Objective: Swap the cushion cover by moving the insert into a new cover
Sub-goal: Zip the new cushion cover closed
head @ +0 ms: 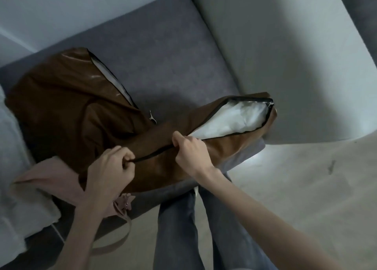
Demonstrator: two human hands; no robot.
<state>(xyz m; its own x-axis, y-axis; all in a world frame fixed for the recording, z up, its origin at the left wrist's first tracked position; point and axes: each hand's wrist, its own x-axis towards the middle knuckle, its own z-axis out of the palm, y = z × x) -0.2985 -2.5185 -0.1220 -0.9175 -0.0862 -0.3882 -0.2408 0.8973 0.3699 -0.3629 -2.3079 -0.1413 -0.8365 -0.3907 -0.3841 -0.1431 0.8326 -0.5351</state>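
We looked down on a grey sofa seat (167, 61) with a pale armrest (285, 55) at its right. Two brown cushions lay on the seat. The near cushion cover (159, 147) lay across the seat's front edge, its black zipper (155, 154) open toward the right end, where the white insert (232, 118) showed through the gap. The left hand (111, 167) pinched the zipper's closed end between curled fingers. The right hand (190, 150) gripped the cover's edge at the start of the opening. The hands were near but apart along the zipper line. The far brown cushion (67, 94) sat behind, a white strip showing at its own open seam. A pink bag (51, 177) lay under the left forearm. Legs in blue jeans (177, 229) stood below.
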